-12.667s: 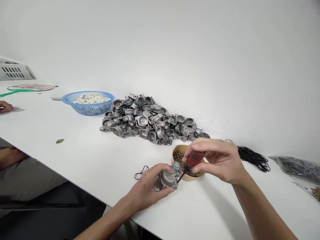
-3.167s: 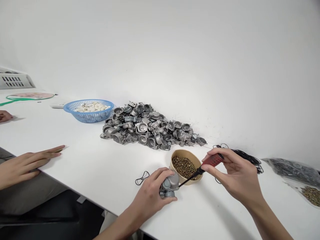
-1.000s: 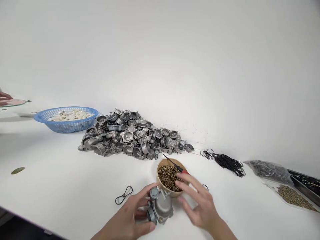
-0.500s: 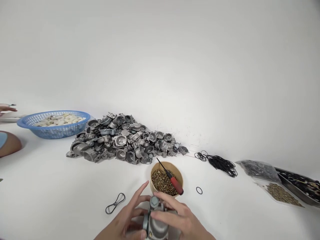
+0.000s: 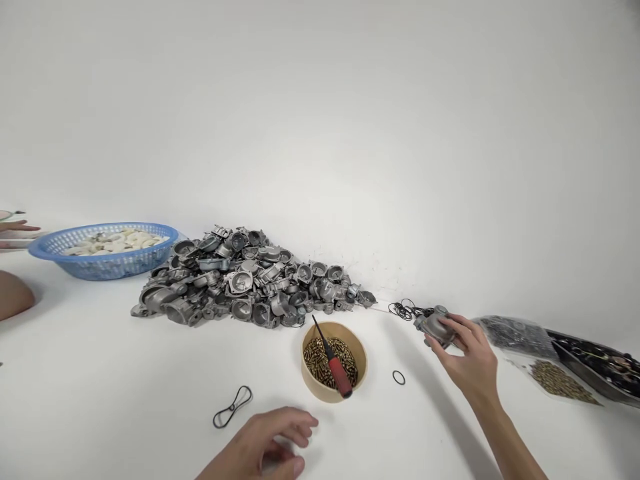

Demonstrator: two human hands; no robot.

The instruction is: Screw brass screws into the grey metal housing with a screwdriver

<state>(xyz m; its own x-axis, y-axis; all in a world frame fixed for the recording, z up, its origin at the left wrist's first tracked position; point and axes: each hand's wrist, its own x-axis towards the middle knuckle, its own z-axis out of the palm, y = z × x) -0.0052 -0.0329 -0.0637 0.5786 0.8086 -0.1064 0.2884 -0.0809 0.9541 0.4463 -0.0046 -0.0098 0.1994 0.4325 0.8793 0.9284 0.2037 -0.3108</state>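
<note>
My right hand [image 5: 467,350] is closed around a grey metal carburetor bowl [image 5: 436,327], holding it in front of the bundle of black rubber rings [image 5: 407,309] at the right. My left hand [image 5: 275,437] is at the front edge, its fingers curved and apart with nothing between them. Just beyond it stands a tan round tub [image 5: 361,343] of brass-coloured screws [image 5: 315,357]. A screwdriver with a red handle [image 5: 341,379] leans in the tub. To the left hand's left lies a twisted black rubber ring [image 5: 233,407], and a small black ring [image 5: 399,377] lies right of the tub.
A heap of grey metal carburetor parts [image 5: 243,283] lies against the wall. Left of it, a blue basket [image 5: 105,268] holds pale pieces. Another person's hand [image 5: 17,227] shows at the far left. Plastic bags [image 5: 520,337] and a bag of brass pieces [image 5: 563,382] lie right.
My right hand has carried the carburetor bowl away to the right, from the front to the black rings. The left hand has let go of it and stayed near the front. The screwdriver has shifted slightly.
</note>
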